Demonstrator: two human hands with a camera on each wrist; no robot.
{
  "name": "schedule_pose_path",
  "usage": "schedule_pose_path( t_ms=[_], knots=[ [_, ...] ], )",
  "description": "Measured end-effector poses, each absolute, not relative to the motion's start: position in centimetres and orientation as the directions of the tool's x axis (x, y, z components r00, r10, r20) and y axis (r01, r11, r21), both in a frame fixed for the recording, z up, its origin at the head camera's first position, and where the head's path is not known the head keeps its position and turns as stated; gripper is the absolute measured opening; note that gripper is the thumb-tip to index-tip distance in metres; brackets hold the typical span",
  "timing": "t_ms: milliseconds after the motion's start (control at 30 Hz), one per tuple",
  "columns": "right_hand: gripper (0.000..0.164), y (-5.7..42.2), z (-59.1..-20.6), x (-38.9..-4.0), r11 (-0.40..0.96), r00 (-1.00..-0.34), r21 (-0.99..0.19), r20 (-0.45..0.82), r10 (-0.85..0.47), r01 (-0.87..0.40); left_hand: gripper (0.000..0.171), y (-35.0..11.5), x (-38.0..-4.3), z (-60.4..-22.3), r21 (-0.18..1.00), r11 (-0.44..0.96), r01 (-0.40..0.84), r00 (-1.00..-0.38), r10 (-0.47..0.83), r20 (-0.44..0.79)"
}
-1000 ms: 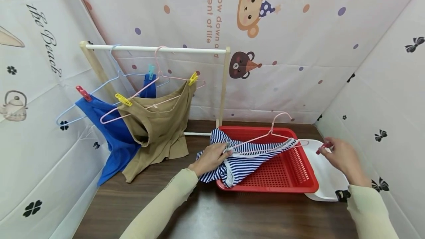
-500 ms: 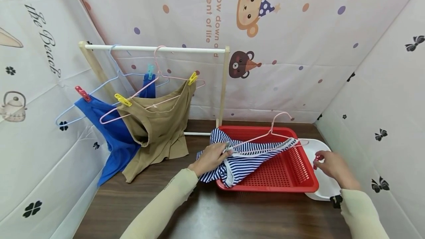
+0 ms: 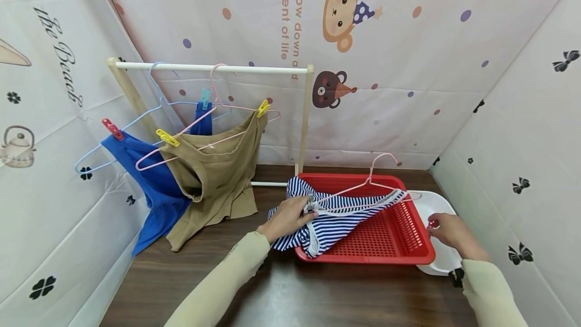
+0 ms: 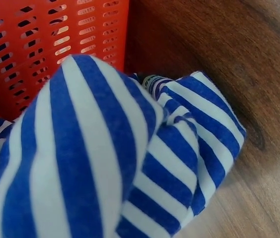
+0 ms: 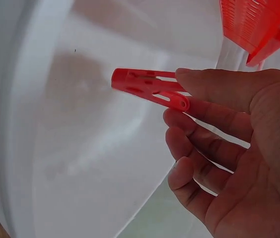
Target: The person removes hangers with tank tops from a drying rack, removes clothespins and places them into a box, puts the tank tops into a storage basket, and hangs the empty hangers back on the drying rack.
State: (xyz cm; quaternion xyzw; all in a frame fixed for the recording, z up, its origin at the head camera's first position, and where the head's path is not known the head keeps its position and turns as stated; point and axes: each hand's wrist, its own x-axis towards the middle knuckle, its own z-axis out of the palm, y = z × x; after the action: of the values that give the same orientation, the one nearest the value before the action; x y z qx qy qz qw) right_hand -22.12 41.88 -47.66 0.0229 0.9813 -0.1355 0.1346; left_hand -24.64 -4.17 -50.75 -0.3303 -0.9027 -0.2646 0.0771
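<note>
My left hand (image 3: 287,218) grips a navy-and-white striped garment (image 3: 336,230) together with the left end of a pink hanger (image 3: 370,181). A small greyish piece shows at its fingertips, its kind unclear. The garment lies partly over the red basket (image 3: 422,257), its left part spilling past the rim; in the left wrist view the striped cloth (image 4: 85,148) hides that hand. My right hand (image 3: 456,235) pinches a red clothespin (image 5: 147,87) between thumb and index finger, over a white tray (image 5: 80,148). The other fingers curl loosely below it.
At the left, a rack (image 3: 254,69) carries a blue hanger (image 3: 159,102) with a blue garment (image 3: 156,191) and another pink hanger with a khaki garment (image 3: 227,165), both held by clothespins. Patterned cloth walls (image 3: 513,130) close in the dark wooden table (image 3: 218,266).
My right hand has moved left and slightly down with the red clothespin, over the white tray toward the basket, and the clothespin has turned. My left hand and the striped garment have stayed put.
</note>
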Motion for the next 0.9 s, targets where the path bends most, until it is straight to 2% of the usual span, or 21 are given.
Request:
schedule_pose_path(
  t_ms=[133, 233, 367, 600, 900],
  knots=[
    [0.049, 41.7, -47.5, -22.1, 0.960, -0.958, -0.261, -0.285, 0.022, 0.100, 0.049, -4.1, -24.5, -50.6, 0.419, 0.665, 0.618, -0.785, 0.549, 0.285],
    [0.051, 41.7, -47.4, -22.0, 0.959, -0.961, -0.267, -0.277, 0.019, 0.096, 0.053, -4.2, -24.4, -50.6, 0.426, 0.674, 0.604, -0.796, 0.543, 0.268],
    [0.051, 41.7, -46.6, -22.1, 0.961, -0.972, -0.270, -0.235, -0.002, 0.063, 0.050, -4.2, -24.4, -50.5, 0.416, 0.673, 0.611, -0.791, 0.544, 0.281],
    [0.045, 40.8, -43.7, -21.5, 0.971, -0.996, -0.240, -0.079, -0.035, -0.015, 0.040, -4.1, -24.6, -50.5, 0.418, 0.662, 0.621, -0.783, 0.547, 0.296],
    [0.042, 37.3, -39.1, -20.3, 0.973, -0.986, -0.186, 0.117, -0.116, -0.136, 0.037, -4.1, -24.5, -50.5, 0.429, 0.650, 0.627, -0.778, 0.551, 0.303]
  ],
)
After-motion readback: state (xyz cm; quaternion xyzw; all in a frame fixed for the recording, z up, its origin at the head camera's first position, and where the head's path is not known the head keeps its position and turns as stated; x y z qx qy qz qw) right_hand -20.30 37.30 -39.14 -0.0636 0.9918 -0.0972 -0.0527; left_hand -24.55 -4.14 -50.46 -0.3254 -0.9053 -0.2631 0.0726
